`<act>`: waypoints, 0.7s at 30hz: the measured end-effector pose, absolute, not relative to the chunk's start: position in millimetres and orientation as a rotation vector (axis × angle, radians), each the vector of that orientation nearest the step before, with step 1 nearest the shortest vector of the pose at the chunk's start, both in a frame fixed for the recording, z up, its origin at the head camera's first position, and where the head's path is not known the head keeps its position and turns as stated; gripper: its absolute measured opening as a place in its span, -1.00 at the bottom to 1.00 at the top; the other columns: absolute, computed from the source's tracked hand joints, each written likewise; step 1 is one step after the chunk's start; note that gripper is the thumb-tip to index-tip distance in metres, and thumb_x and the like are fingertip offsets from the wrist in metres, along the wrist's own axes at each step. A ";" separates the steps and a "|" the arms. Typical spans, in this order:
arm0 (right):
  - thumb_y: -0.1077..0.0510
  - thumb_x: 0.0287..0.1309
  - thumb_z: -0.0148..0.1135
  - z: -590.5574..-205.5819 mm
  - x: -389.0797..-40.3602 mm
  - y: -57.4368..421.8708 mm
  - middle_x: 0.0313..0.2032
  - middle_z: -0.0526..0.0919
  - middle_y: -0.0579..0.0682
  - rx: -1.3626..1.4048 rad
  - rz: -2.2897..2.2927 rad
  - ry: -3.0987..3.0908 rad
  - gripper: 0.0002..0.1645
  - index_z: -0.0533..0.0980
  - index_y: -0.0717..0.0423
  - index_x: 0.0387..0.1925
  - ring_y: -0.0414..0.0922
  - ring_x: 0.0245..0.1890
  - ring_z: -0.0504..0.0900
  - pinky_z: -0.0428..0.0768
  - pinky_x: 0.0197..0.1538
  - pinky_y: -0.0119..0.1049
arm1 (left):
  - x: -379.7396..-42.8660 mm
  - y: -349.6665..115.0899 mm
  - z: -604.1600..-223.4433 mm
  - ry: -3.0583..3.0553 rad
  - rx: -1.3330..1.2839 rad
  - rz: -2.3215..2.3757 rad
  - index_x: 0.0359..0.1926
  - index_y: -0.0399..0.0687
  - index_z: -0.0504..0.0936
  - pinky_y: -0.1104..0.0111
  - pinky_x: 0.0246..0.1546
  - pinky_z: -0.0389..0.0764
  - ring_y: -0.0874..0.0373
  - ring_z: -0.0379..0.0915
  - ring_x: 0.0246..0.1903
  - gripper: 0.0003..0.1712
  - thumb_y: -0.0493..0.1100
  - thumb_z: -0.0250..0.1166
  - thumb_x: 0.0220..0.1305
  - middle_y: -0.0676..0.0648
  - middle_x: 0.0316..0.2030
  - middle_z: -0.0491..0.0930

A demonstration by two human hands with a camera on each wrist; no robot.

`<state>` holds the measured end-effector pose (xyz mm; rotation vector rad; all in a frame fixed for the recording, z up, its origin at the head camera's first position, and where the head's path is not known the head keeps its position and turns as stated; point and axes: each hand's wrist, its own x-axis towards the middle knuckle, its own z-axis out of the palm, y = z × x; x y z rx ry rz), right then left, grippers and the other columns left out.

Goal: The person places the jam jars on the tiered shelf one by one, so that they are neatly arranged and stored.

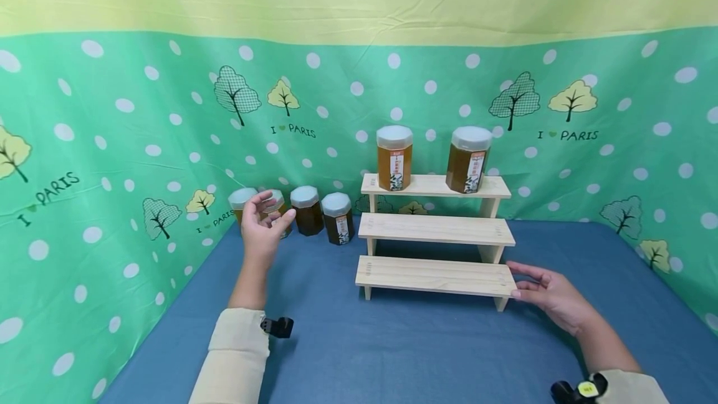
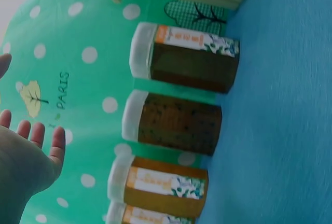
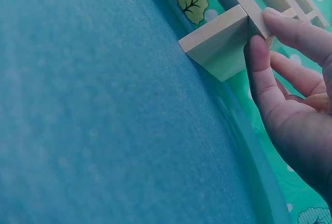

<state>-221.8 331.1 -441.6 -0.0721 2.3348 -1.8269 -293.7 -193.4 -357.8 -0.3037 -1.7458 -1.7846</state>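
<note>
My left hand [image 1: 262, 229] is raised in front of a row of several honey jars, its fingers relaxed and nothing in it. From the head camera it overlaps the leftmost jars; the left wrist view has it apart from the dark jar [image 2: 192, 60] and the amber jar [image 2: 168, 185]. At the right end of the three-step wooden display stand [image 1: 436, 276], my right hand [image 1: 558, 301] grips the lowest shelf board between thumb and fingers. That pinch on the board's end shows close in the right wrist view. An amber jar [image 1: 384, 164] and a darker jar [image 1: 459, 167] stand on the top step.
A blue cloth [image 1: 387, 354] covers the table. Behind it hangs a green and yellow curtain [image 1: 437, 105] with dots and trees. The jars on the table stand left of the stand, close to the curtain. A small black camera [image 1: 277, 327] sits at the left cuff.
</note>
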 end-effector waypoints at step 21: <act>0.19 0.19 0.36 -441.9 -222.4 331.1 0.03 0.59 0.15 -0.063 -1.804 2.360 -0.03 0.03 0.42 0.44 -0.18 -0.14 0.65 0.57 -0.09 -0.40 | -317.8 -236.2 -381.8 -1.891 -0.081 -1.683 0.36 -0.21 0.34 -0.03 0.21 0.33 -0.12 0.20 0.29 -0.19 -0.28 0.47 0.10 -0.23 0.29 0.28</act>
